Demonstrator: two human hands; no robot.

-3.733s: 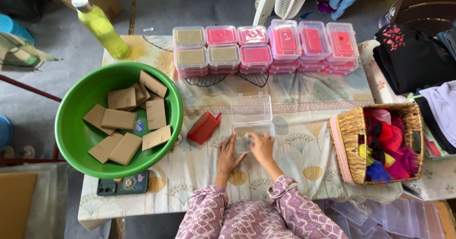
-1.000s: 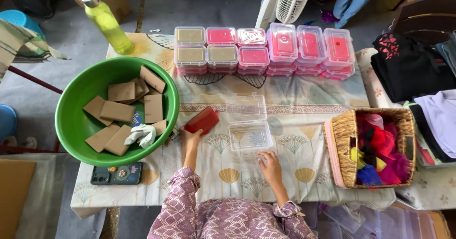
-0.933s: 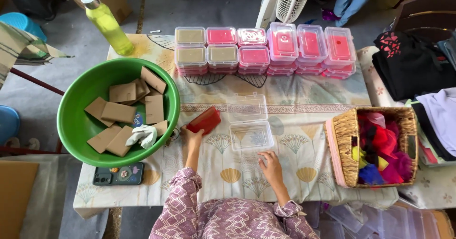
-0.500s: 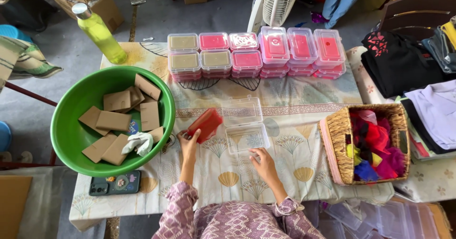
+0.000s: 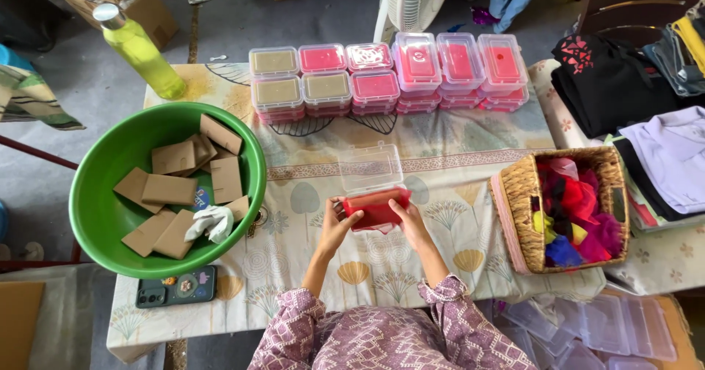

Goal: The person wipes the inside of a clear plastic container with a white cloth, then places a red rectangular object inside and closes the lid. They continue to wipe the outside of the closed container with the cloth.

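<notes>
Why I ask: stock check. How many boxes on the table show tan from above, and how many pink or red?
Tan-topped boxes: 3
Pink or red-topped boxes: 6
Open box with red bar, held by left hand and right hand: 1
Total: 10

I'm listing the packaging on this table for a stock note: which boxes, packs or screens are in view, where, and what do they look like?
Open clear plastic box: table centre, lid up, red block inside, left hand and right hand on it.
Lidded clear boxes: far edge, stacked; tan, pink and red fills.
Brown card pieces: flat, in the green basin.
Phone: near-left, dark back up, no screen showing.
</notes>
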